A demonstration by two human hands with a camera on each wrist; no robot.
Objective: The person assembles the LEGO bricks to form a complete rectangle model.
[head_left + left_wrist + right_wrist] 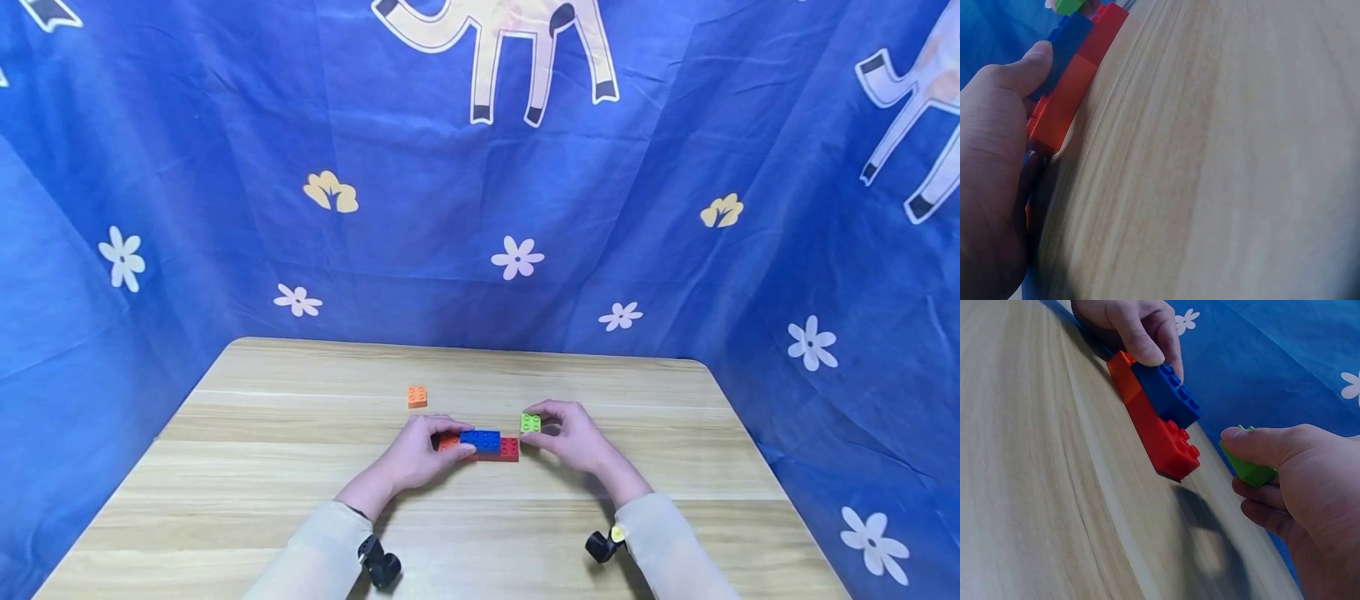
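A blue brick (pixel 481 440) sits on top of a darker orange brick (pixel 1063 103) and a red brick (pixel 1163 437) set end to end, bridging the two. My left hand (pixel 417 454) holds this stack from its left end, with the thumb against the blue brick's near side. Between thumb and fingers of my right hand (pixel 573 435) is a lime green brick (pixel 530 423), studs up, just off the red brick's right end. The right wrist view shows the green brick (pixel 1250 469) apart from the stack, partly covered by the thumb.
A small light orange brick (pixel 417 397) lies on the wooden table (pixel 300 417), behind and left of the stack. A blue curtain (pixel 420 275) with printed flowers and animals hangs behind the table and along both sides. Small black cameras (pixel 379 563) are strapped at both wrists.
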